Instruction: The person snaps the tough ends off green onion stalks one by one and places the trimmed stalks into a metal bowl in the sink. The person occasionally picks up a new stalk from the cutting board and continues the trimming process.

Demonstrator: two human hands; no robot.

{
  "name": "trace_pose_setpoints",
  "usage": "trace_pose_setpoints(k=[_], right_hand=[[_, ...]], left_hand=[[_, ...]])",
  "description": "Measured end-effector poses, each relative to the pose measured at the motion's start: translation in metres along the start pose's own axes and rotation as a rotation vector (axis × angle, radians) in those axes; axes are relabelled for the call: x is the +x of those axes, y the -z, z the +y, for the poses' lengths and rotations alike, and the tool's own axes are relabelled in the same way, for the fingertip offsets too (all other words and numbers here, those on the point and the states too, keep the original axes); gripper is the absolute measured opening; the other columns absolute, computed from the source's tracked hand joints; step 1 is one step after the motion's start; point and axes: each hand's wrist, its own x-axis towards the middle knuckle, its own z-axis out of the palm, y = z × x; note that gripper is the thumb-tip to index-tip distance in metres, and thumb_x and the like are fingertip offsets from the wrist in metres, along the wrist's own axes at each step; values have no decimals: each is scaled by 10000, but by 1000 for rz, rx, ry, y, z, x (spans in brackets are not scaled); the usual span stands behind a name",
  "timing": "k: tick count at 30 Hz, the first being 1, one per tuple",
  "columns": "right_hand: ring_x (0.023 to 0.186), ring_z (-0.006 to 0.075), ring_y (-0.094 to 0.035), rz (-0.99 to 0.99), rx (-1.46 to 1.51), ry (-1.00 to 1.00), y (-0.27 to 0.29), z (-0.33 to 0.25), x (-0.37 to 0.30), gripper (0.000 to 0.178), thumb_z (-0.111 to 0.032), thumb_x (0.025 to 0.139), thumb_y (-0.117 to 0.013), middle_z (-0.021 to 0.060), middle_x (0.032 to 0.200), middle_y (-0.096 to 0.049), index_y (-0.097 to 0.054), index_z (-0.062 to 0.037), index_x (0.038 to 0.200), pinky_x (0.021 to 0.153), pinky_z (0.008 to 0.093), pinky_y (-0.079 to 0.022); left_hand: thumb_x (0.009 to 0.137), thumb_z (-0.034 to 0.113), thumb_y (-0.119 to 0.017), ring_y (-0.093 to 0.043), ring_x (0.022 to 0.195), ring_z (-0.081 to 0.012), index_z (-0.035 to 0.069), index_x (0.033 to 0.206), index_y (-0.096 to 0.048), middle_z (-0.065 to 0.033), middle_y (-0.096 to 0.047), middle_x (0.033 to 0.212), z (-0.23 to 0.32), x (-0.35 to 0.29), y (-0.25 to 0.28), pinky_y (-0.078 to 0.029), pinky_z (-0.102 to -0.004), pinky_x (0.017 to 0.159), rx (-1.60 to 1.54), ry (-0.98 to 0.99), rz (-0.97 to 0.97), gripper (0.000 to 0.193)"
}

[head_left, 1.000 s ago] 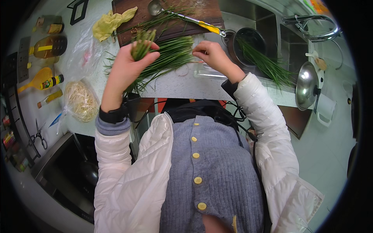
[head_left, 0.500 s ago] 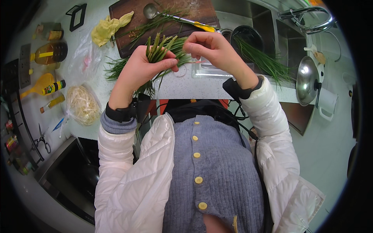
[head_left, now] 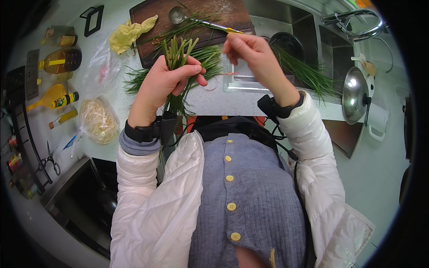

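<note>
My left hand (head_left: 172, 78) is closed around a bunch of garlic chives (head_left: 178, 50). Their pale cut ends point up and away, and the green leaves hang below the fist. To its right my right hand (head_left: 248, 49) is raised over the counter, apart from the bunch. Its fingers are bent together as in a pinch, slightly blurred; whatever they hold, if anything, is hidden. More chives (head_left: 208, 58) lie on the counter just beyond my left hand. Another bundle (head_left: 301, 67) rests to the right of my right hand, across a black bowl (head_left: 286, 44) by the sink.
A wooden cutting board (head_left: 156, 18) at the back bears a ladle (head_left: 177, 15) and loose stalks. A yellow cloth (head_left: 129, 35) lies at its left edge. Bottles (head_left: 62, 61) and bagged noodle-like strands (head_left: 97, 121) stand left. Right are a faucet (head_left: 353, 20) and a pot lid (head_left: 354, 96).
The bunch in my left hand now stands more upright, with its leaves hanging lower. My right hand has shifted slightly right, its fingers turned more downward.
</note>
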Motion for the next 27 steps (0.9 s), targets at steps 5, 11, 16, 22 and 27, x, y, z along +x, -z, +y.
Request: trace_pose_setpoints(k=[5,11,16,22,27], right_hand=[[691,47,-514,-93,45,-63,-22,1,-4,192,-210,923,-621,-26,753,-575,-647,-19,913,642,210,-413],[677,50,-510,-52,139,-102,-27,5,-1,116,-135,883,-605,-31,740,-563,-628,-22,871,647,205,-406],[673,64,-528,128,129,-15,-20,19,5,114,-121,886,-582,-13,735,-558,-621,-14,881,651,212,-424],[640,72,-518,114,-174,-138,32,60,16,219,-203,934,-601,-4,714,-578,-639,-1,861,615,226,-444],[648,152,-564,39,-663,-101,37,121,10,84,-64,831,-660,58,726,-601,-647,8,874,650,294,-488]], left_hand=[[883,140,-639,-354,404,-17,37,933,-634,-69,-688,740,0,2,-4,-231,-187,380,30,-37,-23,114],[881,138,-649,-359,419,-8,49,892,-609,-42,-683,703,3,3,-5,-232,-182,385,226,-74,-24,98],[855,109,-647,-398,467,-8,48,845,-630,-15,-672,669,2,3,-3,-292,-200,423,224,-60,19,65],[928,199,-581,-360,438,-6,92,975,-646,47,-525,562,-4,-10,17,-224,-186,406,247,-27,173,134],[977,322,-536,-384,452,-19,81,957,-659,41,-498,542,-1,-19,43,-256,-189,427,380,-34,223,271]])
